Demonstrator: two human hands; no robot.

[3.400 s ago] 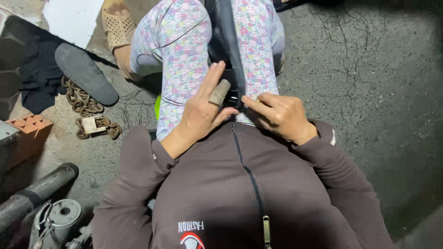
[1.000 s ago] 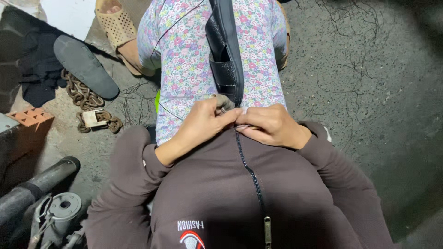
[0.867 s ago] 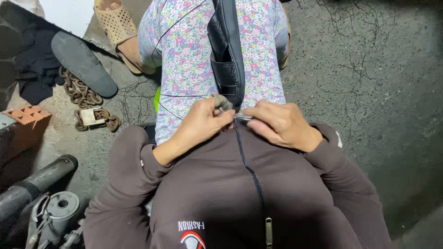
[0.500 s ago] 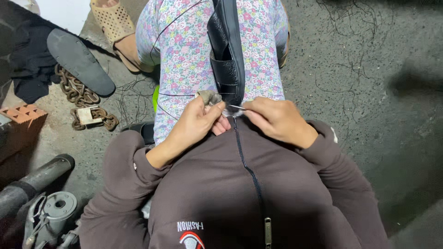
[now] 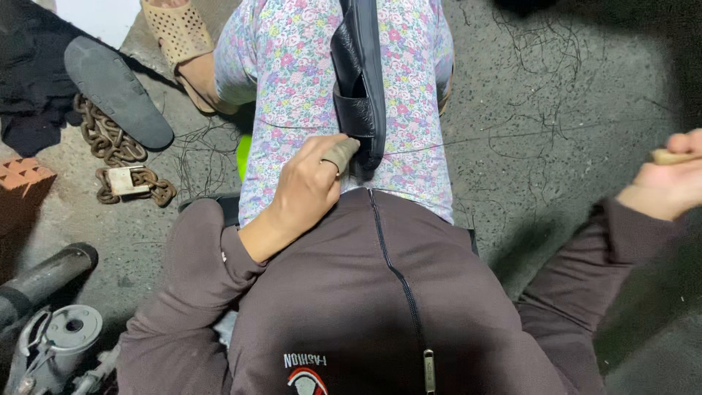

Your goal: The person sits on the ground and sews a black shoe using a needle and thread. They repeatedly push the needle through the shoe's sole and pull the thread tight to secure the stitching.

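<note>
A long black leather piece (image 5: pixel 358 66) lies upright on my lap, over floral trousers (image 5: pixel 292 66). My left hand (image 5: pixel 307 183) pinches the lower end of the leather; its fingertip wears a tan wrap. My right hand (image 5: pixel 669 179) is stretched far out to the right edge, fingers closed around a pale tan bit. A thin thread (image 5: pixel 512 137) runs taut from the leather toward that hand. My brown zip jacket fills the bottom of the view.
On the concrete floor at left lie a black shoe sole (image 5: pixel 117 91), a rusty chain with padlock (image 5: pixel 121 168), a red brick (image 5: pixel 22 179) and a grey metal machine part (image 5: pixel 58 336). A foot in a tan sandal (image 5: pixel 175 33) rests at the top. Loose thread scraps litter the floor.
My right hand has swung away from the leather out to the right, drawing the thread taut. My left hand stays on the lower end of the leather.
</note>
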